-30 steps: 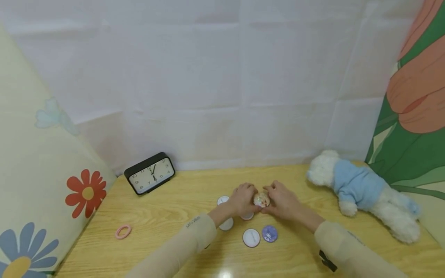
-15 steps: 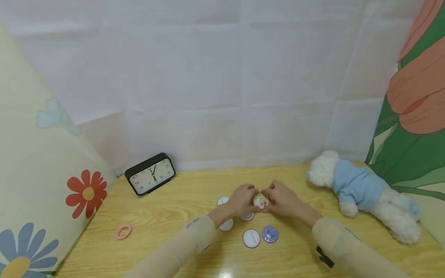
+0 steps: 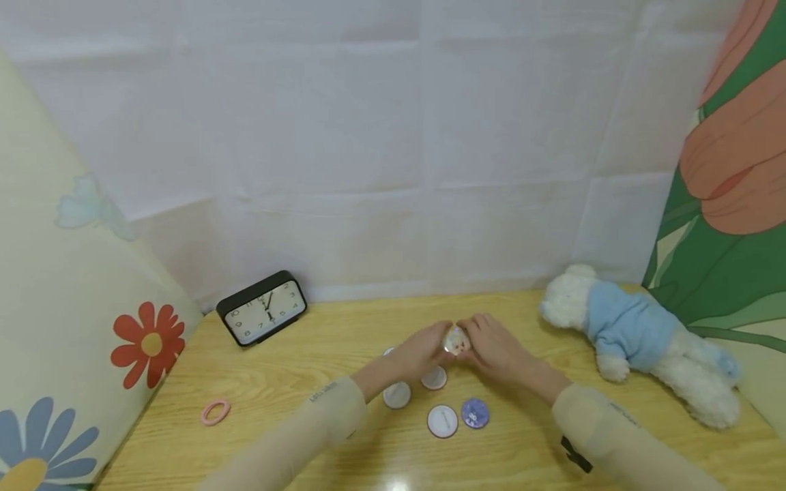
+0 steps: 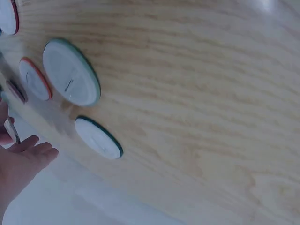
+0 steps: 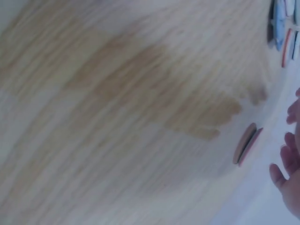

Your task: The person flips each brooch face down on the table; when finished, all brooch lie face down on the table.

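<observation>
Both hands meet over the table around a shiny round button badge (image 3: 456,341) with a picture on its face. My left hand (image 3: 420,349) grips its left edge; that edge also shows between the fingers as a thin badge in the left wrist view. My right hand (image 3: 499,349) holds the other side with curled fingers. Just below the hands lies a badge (image 3: 434,378) back side up, and another white-backed badge (image 3: 397,395) sits to its left. Nearer the front are a white-backed badge (image 3: 443,421) and a purple badge (image 3: 475,413), side by side.
A black alarm clock (image 3: 262,308) stands at the back left. A pink ring (image 3: 215,412) lies at the left. At the right, a white plush toy (image 3: 635,334) in a blue top lies on its side. White cloth (image 3: 368,170) hangs behind the wooden table (image 3: 295,361).
Both hands have moved slightly away from the body with the badge between them. The left hand has shifted up, uncovering more of the white-backed badges beneath it.
</observation>
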`<state>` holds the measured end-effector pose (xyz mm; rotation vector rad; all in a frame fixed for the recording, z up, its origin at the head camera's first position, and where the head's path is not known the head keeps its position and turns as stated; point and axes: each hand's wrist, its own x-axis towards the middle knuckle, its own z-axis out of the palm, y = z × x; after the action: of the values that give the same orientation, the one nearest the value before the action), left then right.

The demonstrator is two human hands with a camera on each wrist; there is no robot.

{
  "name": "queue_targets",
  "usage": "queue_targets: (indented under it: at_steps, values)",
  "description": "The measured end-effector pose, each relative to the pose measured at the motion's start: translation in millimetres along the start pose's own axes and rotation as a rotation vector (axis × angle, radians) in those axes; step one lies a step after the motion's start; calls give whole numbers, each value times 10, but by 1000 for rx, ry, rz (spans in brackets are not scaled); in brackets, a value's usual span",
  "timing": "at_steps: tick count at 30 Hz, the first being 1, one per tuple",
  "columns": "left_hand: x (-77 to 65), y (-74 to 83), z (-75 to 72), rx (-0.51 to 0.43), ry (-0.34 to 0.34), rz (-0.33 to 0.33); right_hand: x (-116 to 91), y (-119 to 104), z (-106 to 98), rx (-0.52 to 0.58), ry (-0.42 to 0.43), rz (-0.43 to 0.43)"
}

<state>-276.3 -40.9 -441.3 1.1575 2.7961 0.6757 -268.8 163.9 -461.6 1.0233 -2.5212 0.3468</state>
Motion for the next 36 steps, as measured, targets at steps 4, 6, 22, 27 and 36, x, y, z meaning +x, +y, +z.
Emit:
queue_targets:
  at_steps: [4, 6, 22, 27, 36]
  values:
    - [-17, 2, -115, -51, 56, 42, 49, -9, -53, 22, 71, -11]
    - [-22, 5, -147, -73, 90, 41, 73, -8, -75, 46, 105, -14]
    - [-34, 50, -124, 10, 355, 105, 129, -88, -107, 101, 311, 22]
    - [-37, 61, -104, 25, 386, 97, 145, -132, -112, 124, 312, 57]
    - [-38, 82, -107, 85, 381, 62, 184, -205, -116, 167, 339, 144]
